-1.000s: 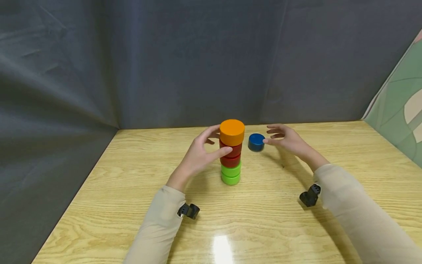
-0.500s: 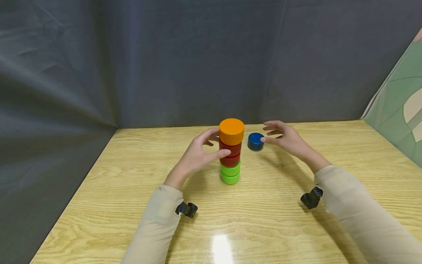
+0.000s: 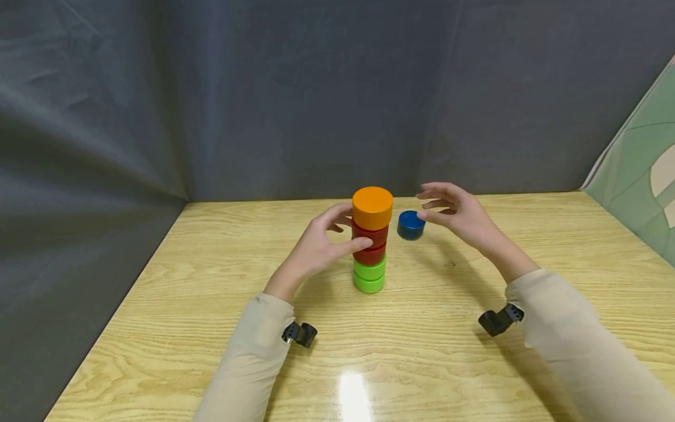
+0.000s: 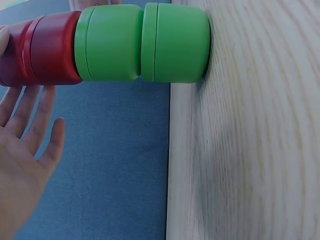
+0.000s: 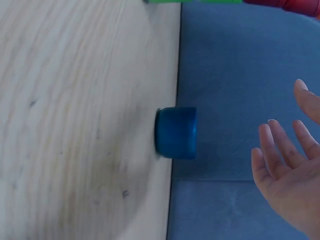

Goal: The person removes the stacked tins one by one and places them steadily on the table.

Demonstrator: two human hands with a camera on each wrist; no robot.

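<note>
A stack of discs stands mid-table: two green discs (image 3: 369,275) at the bottom, two red discs (image 3: 370,243) on them, and an orange disc (image 3: 372,205) on top. My left hand (image 3: 337,231) cups the stack's left side with its fingers spread, and the thumb lies against the red discs. In the left wrist view the green discs (image 4: 145,42) and red discs (image 4: 50,50) fill the top, with the left hand (image 4: 25,150) flat beside them. A single blue disc (image 3: 411,224) lies just right of the stack. My right hand (image 3: 429,204) hovers over it with straight fingers. In the right wrist view the right hand (image 5: 287,170) is apart from the blue disc (image 5: 176,132).
The wooden table (image 3: 448,351) is backed by dark grey cloth (image 3: 263,105), which also hangs along its left edge. A green patterned panel (image 3: 640,158) leans at the far right. Black wrist cameras (image 3: 300,334) sit under both sleeves.
My right hand has lifted a little and drifted left above the blue disc. The left hand and the stack have stayed about where they were.
</note>
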